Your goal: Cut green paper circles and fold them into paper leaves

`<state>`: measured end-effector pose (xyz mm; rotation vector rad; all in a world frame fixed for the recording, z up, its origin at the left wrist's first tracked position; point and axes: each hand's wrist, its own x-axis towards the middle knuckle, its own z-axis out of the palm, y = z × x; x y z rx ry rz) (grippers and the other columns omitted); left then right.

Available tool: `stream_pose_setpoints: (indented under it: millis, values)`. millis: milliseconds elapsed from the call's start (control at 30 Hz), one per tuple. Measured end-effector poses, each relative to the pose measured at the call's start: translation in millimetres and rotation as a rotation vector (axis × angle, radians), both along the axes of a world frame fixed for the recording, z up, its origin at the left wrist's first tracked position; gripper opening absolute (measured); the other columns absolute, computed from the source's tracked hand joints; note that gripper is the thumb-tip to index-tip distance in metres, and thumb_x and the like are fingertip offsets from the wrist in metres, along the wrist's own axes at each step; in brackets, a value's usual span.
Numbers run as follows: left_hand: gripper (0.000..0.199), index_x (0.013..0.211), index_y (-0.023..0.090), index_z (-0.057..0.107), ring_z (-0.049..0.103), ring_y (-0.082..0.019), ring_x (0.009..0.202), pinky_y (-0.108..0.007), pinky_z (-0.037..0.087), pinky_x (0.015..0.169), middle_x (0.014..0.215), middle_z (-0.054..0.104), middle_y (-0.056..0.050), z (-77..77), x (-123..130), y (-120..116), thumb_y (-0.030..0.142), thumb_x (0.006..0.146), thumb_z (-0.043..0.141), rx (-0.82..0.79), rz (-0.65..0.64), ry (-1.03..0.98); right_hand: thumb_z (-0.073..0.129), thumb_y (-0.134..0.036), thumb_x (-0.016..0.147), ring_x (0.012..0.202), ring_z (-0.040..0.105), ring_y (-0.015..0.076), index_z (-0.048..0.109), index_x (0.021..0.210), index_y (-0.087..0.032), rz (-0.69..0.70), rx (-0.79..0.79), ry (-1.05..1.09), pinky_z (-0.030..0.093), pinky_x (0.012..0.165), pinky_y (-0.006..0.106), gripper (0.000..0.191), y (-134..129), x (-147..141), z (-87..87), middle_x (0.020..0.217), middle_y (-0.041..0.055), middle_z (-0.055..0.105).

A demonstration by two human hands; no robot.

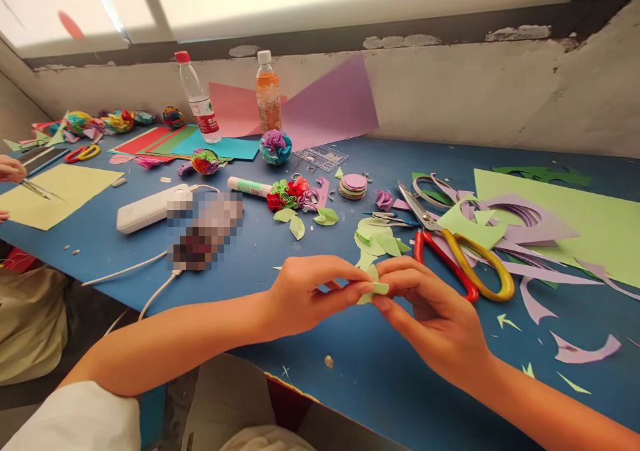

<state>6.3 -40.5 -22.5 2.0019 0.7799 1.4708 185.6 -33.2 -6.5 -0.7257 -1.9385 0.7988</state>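
Note:
Between my two hands, above the blue table's near side, is a small light-green paper piece [374,288] with folded, leaf-like flaps. My left hand [313,294] pinches its left side between thumb and fingers. From the other side, the fingertips of my right hand [435,311] pinch it too. Just beyond lie cut light-green paper pieces [377,236], with leaf-shaped pieces [297,227] further left. Scissors [450,241] with red and yellow handles rest beside my right hand, their blades pointing away. A stack of paper discs [353,186] stands behind.
Purple and green paper scraps [520,221] cover the right side. A glue stick [249,186], paper-flower balls [275,147], a white power bank [153,208] and two bottles [269,94] stand or lie further back. At far left, another person's hand [11,170] holds tweezers over yellow paper [65,191].

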Motion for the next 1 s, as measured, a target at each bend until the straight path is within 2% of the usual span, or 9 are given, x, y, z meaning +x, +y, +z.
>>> stream_pose_setpoints:
  millis: [100,167,300,467,633,767,1000]
  values:
    - [0.014,0.084,0.012,0.067,0.060,-0.006,0.062,-0.013,0.052,0.057,0.075,0.069,-0.004,1.7,1.2,-0.3,0.023,0.082,0.059,-0.149,-0.035,0.001,0.054,-0.021,0.086,0.068,0.057,0.0120,0.058,0.081,-0.023,-0.062,0.032,-0.014,0.051,0.053,0.022,0.007,3.0,2.0,0.8,0.082,0.0026,0.056]
    - [0.016,0.085,0.012,0.068,0.056,-0.006,0.059,-0.014,0.051,0.055,0.073,0.066,-0.003,1.2,-0.7,2.4,0.025,0.082,0.060,-0.174,-0.051,0.057,0.054,-0.021,0.086,0.069,0.058,0.0126,0.058,0.080,-0.023,-0.112,0.072,-0.075,0.051,0.054,0.022,0.008,6.8,4.1,2.8,0.083,0.0031,0.056]
    - [0.019,0.095,0.014,0.070,0.053,-0.005,0.059,-0.014,0.048,0.053,0.076,0.062,-0.003,-4.9,-4.6,10.5,0.025,0.083,0.059,-0.097,-0.046,0.063,0.055,-0.020,0.085,0.066,0.058,0.0126,0.059,0.080,-0.022,-0.145,0.227,-0.217,0.051,0.053,0.023,0.007,14.8,8.3,4.8,0.080,0.0032,0.058]
    - [0.018,0.094,0.015,0.071,0.053,-0.006,0.061,-0.014,0.047,0.051,0.077,0.063,-0.004,-11.4,-4.0,14.5,0.022,0.083,0.059,-0.026,-0.053,0.041,0.056,-0.013,0.084,0.065,0.057,0.0103,0.059,0.085,-0.024,-0.114,0.384,-0.238,0.048,0.052,0.021,0.011,18.3,11.0,0.7,0.081,0.0022,0.058]
    - [0.016,0.088,0.015,0.073,0.054,-0.006,0.059,-0.014,0.047,0.049,0.074,0.065,-0.004,-9.6,-1.9,12.1,0.021,0.081,0.060,-0.049,-0.008,0.028,0.057,-0.009,0.083,0.071,0.059,0.0116,0.058,0.089,-0.025,-0.106,0.435,-0.252,0.049,0.054,0.021,0.017,16.8,10.7,-2.6,0.082,0.0023,0.058]
    - [0.014,0.084,0.013,0.073,0.053,-0.005,0.056,-0.014,0.046,0.047,0.072,0.065,-0.004,-6.7,-0.3,10.0,0.019,0.079,0.062,-0.085,0.020,-0.022,0.058,-0.012,0.082,0.068,0.059,0.0116,0.057,0.088,-0.024,-0.125,0.436,-0.251,0.051,0.058,0.024,0.013,14.7,10.2,-1.6,0.082,0.0026,0.059]
    - [0.017,0.081,0.016,0.075,0.054,-0.006,0.054,-0.015,0.046,0.045,0.072,0.067,-0.005,-7.2,-0.6,12.2,0.027,0.079,0.063,-0.168,0.024,0.009,0.053,-0.009,0.084,0.068,0.060,0.0109,0.054,0.087,-0.024,-0.096,0.450,-0.273,0.052,0.059,0.021,0.015,16.6,10.4,2.6,0.081,0.0024,0.060]
